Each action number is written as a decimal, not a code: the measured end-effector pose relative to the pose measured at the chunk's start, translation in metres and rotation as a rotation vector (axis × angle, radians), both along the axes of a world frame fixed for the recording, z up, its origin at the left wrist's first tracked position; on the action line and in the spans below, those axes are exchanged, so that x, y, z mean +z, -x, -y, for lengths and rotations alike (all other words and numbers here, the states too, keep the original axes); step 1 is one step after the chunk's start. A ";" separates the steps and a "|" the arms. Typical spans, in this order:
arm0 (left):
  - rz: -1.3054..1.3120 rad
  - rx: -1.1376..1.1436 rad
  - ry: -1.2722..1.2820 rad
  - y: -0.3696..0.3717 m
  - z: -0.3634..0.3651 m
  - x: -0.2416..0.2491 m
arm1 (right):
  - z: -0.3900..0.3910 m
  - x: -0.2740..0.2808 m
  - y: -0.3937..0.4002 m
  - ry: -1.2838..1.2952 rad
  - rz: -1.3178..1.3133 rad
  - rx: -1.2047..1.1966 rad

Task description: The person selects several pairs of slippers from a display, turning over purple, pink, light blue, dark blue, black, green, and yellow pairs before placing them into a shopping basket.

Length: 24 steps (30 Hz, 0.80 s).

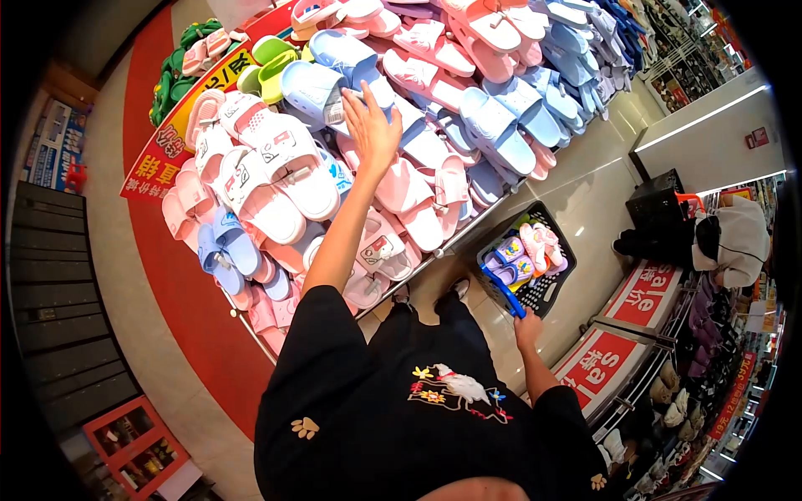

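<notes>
My left hand [372, 129] is stretched over the slipper pile, its fingers apart on or just above a pair of light blue slippers [305, 90]; whether they touch is hard to tell. White slippers with a cartoon print [288, 167] lie to its left, pink ones [401, 179] below it. My right hand [528, 328] is closed round the blue handle [505, 292] of a black shopping basket [555, 292]. Inside the basket are purple children's slippers [510, 263] with a yellow and blue decoration and a pink pair [541, 244].
The slippers are heaped on a display stand with a metal edge [451, 245] and a red and yellow sign [159, 159]. Red sale signs [597, 367] and a shoe rack [677, 401] stand at the right. Another person [731, 242] is at the far right.
</notes>
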<state>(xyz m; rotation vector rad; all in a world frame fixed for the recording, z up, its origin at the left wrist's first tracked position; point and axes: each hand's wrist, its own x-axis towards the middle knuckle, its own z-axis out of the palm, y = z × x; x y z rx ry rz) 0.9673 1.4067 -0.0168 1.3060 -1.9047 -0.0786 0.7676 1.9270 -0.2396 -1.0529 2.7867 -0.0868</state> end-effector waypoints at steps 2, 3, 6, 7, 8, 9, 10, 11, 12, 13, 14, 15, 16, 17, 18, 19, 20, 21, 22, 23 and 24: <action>0.002 0.083 -0.056 0.005 0.016 0.006 | 0.004 -0.002 0.014 0.016 -0.020 -0.002; 0.046 0.149 -0.034 0.009 0.027 0.007 | 0.006 -0.004 0.019 0.034 -0.019 -0.021; 0.079 0.253 -0.130 0.014 0.056 0.011 | 0.010 -0.007 0.038 0.083 -0.008 0.000; 0.084 0.286 -0.123 0.016 0.062 0.011 | 0.016 0.004 0.043 0.019 0.056 -0.041; 0.086 0.312 -0.116 0.019 0.064 0.010 | 0.019 0.008 0.054 0.026 0.061 -0.015; 0.069 0.348 -0.080 0.022 0.066 0.008 | 0.019 0.009 0.061 0.052 0.148 -0.002; 0.056 0.376 -0.040 0.026 0.067 0.011 | 0.024 0.016 0.064 0.081 0.240 0.002; 0.020 0.371 -0.047 0.026 0.067 0.014 | 0.027 0.028 0.070 0.074 0.375 -0.002; -0.038 0.358 0.013 0.025 0.066 0.015 | 0.034 0.038 0.076 0.086 0.391 0.007; -0.148 0.314 0.066 0.027 0.054 0.027 | 0.038 0.046 0.082 0.224 0.350 0.064; -0.256 0.272 0.113 0.026 0.038 0.037 | 0.038 0.056 0.086 0.355 0.309 0.120; -0.363 0.173 0.136 0.023 0.021 0.050 | 0.048 0.072 0.093 0.353 0.437 0.074; -0.561 -0.009 0.162 0.021 0.007 0.055 | 0.061 0.081 0.100 0.420 0.424 0.094; -0.889 -0.137 -0.009 0.024 -0.021 0.076 | 0.079 0.094 0.106 0.469 0.466 0.137; -1.214 -0.263 -0.190 0.028 -0.051 0.092 | 0.098 0.108 0.112 0.514 0.509 0.180; -1.432 -0.369 -0.291 0.019 -0.071 0.076 | 0.121 0.119 0.116 0.567 0.562 0.254; -1.653 -0.475 -0.388 0.010 -0.091 0.061 | 0.146 0.130 0.119 0.619 0.615 0.331; -1.646 -0.449 -0.374 0.009 -0.117 0.058 | 0.172 0.144 0.122 0.611 0.680 0.434; -1.567 -0.442 -0.322 0.013 -0.145 0.054 | 0.199 0.157 0.124 0.601 0.742 0.535; -1.488 -0.435 -0.272 0.020 -0.172 0.051 | 0.224 0.164 0.124 0.635 0.742 0.663; -1.408 -0.427 -0.228 0.026 -0.195 0.047 | 0.248 0.172 0.122 0.669 0.741 0.789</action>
